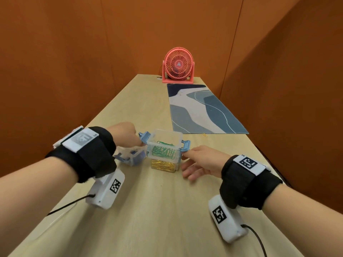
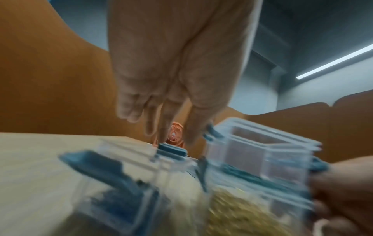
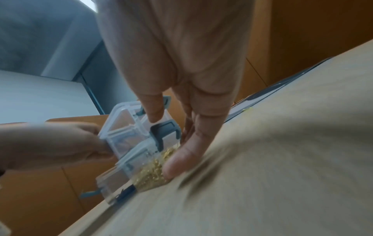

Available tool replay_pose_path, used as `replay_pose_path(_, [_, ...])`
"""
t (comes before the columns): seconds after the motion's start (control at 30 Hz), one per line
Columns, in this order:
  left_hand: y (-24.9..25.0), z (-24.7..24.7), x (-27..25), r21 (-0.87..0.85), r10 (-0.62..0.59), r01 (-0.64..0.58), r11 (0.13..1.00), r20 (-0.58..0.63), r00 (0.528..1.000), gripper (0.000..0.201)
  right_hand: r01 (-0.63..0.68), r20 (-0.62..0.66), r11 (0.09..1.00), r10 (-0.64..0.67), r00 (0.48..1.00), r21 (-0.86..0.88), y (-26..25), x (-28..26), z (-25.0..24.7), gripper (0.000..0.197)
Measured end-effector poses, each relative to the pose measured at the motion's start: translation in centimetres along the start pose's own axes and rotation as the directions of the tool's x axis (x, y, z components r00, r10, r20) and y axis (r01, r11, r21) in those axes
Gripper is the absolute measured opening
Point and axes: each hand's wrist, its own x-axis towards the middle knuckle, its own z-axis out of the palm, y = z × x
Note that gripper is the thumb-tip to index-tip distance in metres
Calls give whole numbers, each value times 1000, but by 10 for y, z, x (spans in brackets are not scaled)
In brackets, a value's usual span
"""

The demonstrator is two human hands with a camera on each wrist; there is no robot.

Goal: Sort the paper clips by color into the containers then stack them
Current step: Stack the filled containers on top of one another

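Orange partition walls [image 1: 65, 62] on three sides of a long pale wood counter [image 1: 157, 210]. At the far end, a patterned blue-and-white mat [image 1: 200, 110] lying flat on the right half, and behind it a coral desk fan [image 1: 178, 65] standing upright against the back wall. Just off the mat's near edge, one loose gold paper clip [image 1: 205, 135] on bare wood.

Near the middle of the counter, a two-high stack of clear plastic containers: the green-clip container [image 1: 164, 145] seated on the gold-clip container [image 1: 163, 165], blue latch handles [image 1: 186, 145] swung outward at either side of the upper one. Just left of the stack and touching or nearly touching it, a blue-clip container [image 1: 132, 157] tilted over, its own latch jutting toward the camera.

Left hand [image 1: 125, 133], fingers curled downward and together, closed around the left blue latch of the upper container, seen blurred from the left wrist camera [image 2: 171, 79]. Right hand [image 1: 202, 162] low beside the stack, index finger extended against the right latch, remaining fingers [image 1: 189, 172] relaxed and slightly apart toward the counter; from the right wrist camera, a fingertip [image 3: 179, 162] alongside the gold-clip container [image 3: 153, 174]. Black straps with white tagged camera units on both wrists.
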Motion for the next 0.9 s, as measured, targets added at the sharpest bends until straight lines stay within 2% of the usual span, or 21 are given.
replay_pose_path(0.07, [8, 3, -3, -119, 69, -81, 990, -102, 992, 31, 5, 5, 1000, -5, 1000, 2, -1, 1, 5, 36])
replay_pose_path(0.1, [12, 6, -5, -187, 89, -109, 976, -111, 990, 31, 8, -1, 1000, -8, 1000, -12, -2, 3, 8, 33])
replay_pose_path(0.17, [13, 10, -4, -319, 89, -103, 942, -57, 994, 29, 4, -29, 999, -6, 1000, -50, -4, 5, 12, 30])
replay_pose_path(0.23, [15, 12, -5, -403, 78, -65, 913, 16, 997, 27, -4, -61, 996, -2, 998, -93, -5, 8, 13, 36])
replay_pose_path(0.33, [15, 18, -2, -385, 84, -54, 921, 60, 995, 23, -17, -89, 990, 5, 996, -136, -5, 10, 10, 41])
replay_pose_path(0.5, [17, 18, 2, -336, 110, -94, 937, 28, 994, 18, -47, -136, 983, 23, 990, -179, -4, 13, 8, 40])
replay_pose_path(0.73, [22, 21, 1, -311, 144, -141, 940, -16, 990, 19, -101, -158, 991, 87, 984, -84, -2, 13, 6, 40])
replay_pose_path(0.9, [19, 8, -7, -222, 152, -144, 964, 21, 988, 25, -110, -153, 990, 96, 984, -90, 1, 15, 0, 39])
